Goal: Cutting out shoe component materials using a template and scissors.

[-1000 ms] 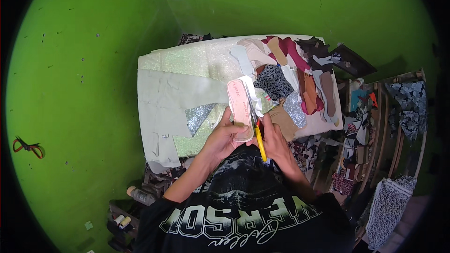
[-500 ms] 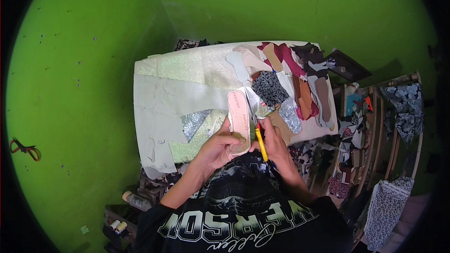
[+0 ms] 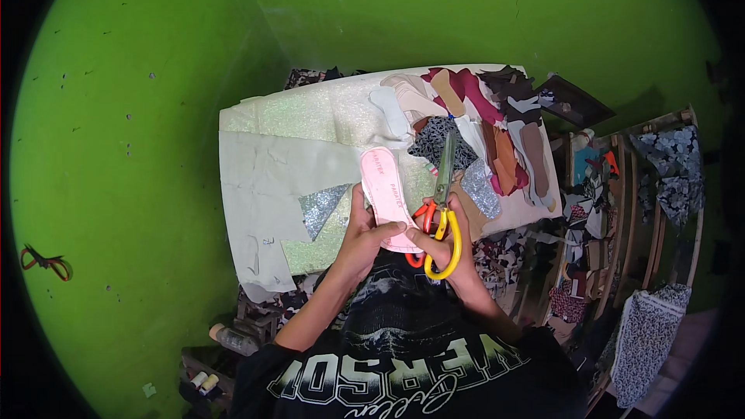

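A pale pink shoe insole (image 3: 380,180) stands tilted above the table, gripped at its lower left side by my left hand (image 3: 363,239), thumb across its face. My right hand (image 3: 458,247) holds a pair of scissors (image 3: 445,174) with one yellow and one red handle. The blades point away from me, look closed together, and are apart from the insole. My right thumb reaches over to the insole's lower right edge. Beyond the scissors lies a black-and-grey patterned fabric piece (image 3: 434,142).
Whitish sheet material (image 3: 291,163) covers the table's left. Insole-shaped pieces in maroon, brown (image 3: 534,151) and grey pile up at the right. A wooden rack (image 3: 621,209) with scraps stands right of the table. Another pair of scissors (image 3: 46,264) hangs on the green wall.
The scissors have come away from the insole's right edge and turned, so both handle loops now show. The insole has shifted slightly left, and my right thumb has moved onto its edge.
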Demonstrator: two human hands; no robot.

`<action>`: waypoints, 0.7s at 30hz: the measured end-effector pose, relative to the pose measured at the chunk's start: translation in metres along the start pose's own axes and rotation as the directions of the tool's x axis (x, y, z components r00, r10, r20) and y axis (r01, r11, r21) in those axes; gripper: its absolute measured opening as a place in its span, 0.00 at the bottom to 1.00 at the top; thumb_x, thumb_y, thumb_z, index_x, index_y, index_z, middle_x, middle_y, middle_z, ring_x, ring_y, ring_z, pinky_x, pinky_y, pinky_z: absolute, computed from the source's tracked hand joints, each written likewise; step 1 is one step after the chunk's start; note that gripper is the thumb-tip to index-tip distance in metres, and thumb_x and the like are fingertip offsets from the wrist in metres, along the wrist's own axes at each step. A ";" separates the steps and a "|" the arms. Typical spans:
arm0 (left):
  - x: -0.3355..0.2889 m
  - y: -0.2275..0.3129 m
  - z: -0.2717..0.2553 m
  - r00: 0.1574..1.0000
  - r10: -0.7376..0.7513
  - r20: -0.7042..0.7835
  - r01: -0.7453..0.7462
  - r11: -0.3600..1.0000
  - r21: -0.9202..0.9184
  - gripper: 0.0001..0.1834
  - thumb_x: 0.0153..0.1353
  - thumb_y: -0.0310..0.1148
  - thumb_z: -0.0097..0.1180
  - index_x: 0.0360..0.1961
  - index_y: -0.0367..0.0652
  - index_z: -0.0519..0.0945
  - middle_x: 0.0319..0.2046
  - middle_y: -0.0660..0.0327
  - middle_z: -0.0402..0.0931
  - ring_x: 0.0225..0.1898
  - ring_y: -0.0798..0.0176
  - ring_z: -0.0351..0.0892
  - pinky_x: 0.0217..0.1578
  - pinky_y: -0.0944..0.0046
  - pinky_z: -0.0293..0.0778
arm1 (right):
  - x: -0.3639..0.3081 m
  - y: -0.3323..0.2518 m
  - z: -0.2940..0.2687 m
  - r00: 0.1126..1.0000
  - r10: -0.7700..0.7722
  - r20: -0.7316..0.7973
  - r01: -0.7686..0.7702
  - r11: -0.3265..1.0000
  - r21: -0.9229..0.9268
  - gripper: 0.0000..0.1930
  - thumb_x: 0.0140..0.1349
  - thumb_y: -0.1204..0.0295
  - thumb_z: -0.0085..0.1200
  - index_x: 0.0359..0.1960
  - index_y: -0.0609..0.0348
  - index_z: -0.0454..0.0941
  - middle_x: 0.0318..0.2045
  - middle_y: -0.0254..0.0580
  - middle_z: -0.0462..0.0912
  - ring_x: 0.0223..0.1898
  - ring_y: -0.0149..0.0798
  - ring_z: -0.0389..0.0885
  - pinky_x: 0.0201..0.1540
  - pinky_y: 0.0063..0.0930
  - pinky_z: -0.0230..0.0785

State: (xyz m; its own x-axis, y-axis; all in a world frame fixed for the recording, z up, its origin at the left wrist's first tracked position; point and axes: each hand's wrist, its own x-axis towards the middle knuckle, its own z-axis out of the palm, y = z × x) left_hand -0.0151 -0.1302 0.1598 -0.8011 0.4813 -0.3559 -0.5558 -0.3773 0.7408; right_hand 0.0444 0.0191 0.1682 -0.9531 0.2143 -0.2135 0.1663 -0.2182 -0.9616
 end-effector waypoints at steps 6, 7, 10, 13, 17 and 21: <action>0.011 -0.010 -0.012 0.993 0.100 -0.055 -0.091 0.984 0.153 0.28 0.60 0.22 0.59 0.61 0.40 0.65 0.47 0.59 0.76 0.47 0.66 0.78 0.46 0.64 0.76 | 0.000 -0.004 0.007 0.995 0.095 -0.041 -0.094 0.995 0.026 0.24 0.52 0.83 0.63 0.45 0.61 0.61 0.25 0.31 0.70 0.21 0.21 0.69 0.22 0.17 0.66; 0.014 -0.009 -0.011 0.989 0.088 -0.115 -0.078 0.993 0.086 0.23 0.62 0.25 0.59 0.58 0.38 0.69 0.46 0.60 0.77 0.46 0.68 0.78 0.45 0.66 0.76 | -0.001 -0.007 0.009 0.994 0.102 -0.026 -0.101 0.995 0.018 0.24 0.52 0.83 0.63 0.45 0.61 0.61 0.25 0.31 0.70 0.21 0.21 0.69 0.22 0.17 0.66; 0.020 -0.008 -0.011 0.967 0.115 -0.227 -0.095 0.991 0.099 0.18 0.66 0.31 0.58 0.55 0.37 0.73 0.43 0.61 0.79 0.42 0.71 0.78 0.42 0.68 0.75 | -0.002 -0.008 0.013 0.994 0.107 0.002 -0.107 0.994 0.016 0.23 0.52 0.83 0.63 0.45 0.61 0.61 0.25 0.31 0.70 0.21 0.21 0.69 0.22 0.17 0.66; 0.024 -0.005 -0.003 0.924 0.246 -0.294 -0.242 0.969 0.053 0.15 0.67 0.32 0.57 0.51 0.36 0.76 0.40 0.62 0.80 0.37 0.73 0.78 0.39 0.70 0.75 | -0.003 -0.003 0.012 0.996 0.088 0.033 -0.089 0.996 0.014 0.23 0.52 0.83 0.63 0.45 0.61 0.62 0.25 0.31 0.70 0.22 0.21 0.70 0.23 0.17 0.66; 0.025 -0.001 -0.012 0.910 0.316 -0.270 -0.282 0.947 0.157 0.13 0.66 0.32 0.58 0.48 0.35 0.78 0.38 0.62 0.81 0.36 0.74 0.78 0.38 0.71 0.74 | -0.005 -0.001 0.012 0.993 0.084 0.086 -0.080 0.996 -0.046 0.23 0.52 0.83 0.64 0.45 0.62 0.62 0.24 0.29 0.70 0.23 0.20 0.71 0.28 0.15 0.65; 0.025 0.001 -0.014 0.878 0.404 -0.255 -0.360 0.910 0.204 0.11 0.66 0.33 0.59 0.43 0.35 0.81 0.35 0.64 0.81 0.34 0.75 0.76 0.35 0.73 0.72 | -0.006 0.000 0.007 0.978 0.063 0.197 -0.051 0.996 -0.066 0.27 0.53 0.80 0.67 0.48 0.63 0.61 0.26 0.31 0.71 0.28 0.21 0.71 0.32 0.16 0.65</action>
State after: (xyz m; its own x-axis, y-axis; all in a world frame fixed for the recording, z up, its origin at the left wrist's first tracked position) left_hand -0.0389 -0.1294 0.1431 -0.9850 0.0686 -0.1585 -0.1726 -0.3551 0.9188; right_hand 0.0484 0.0107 0.1705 -0.9717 0.0085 -0.2359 0.2313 -0.1654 -0.9587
